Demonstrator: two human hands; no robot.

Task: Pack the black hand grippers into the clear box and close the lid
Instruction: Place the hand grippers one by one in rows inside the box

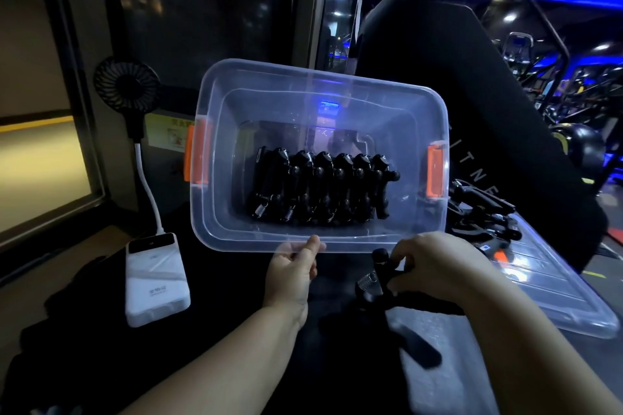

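Observation:
The clear box (215, 212) with orange latches is tilted up toward me, its opening facing the camera. Several black hand grippers (317, 189) lie packed in a row against its bottom. My left hand (293, 271) pinches the box's near rim, thumb on top. Just below the rim on the right, my right hand (435, 266) grips one black hand gripper (374, 283) with a metal spring, its handle trailing down toward me. A few more loose hand grippers (485, 212) lie to the right of the box. The clear lid (573, 307) lies flat at the right.
A white power bank (156, 283) lies left of the box, with a small black fan (126, 84) on a white stalk rising from it. A black chair back (472, 84) stands behind the box. Black cloth covers the table surface (84, 313).

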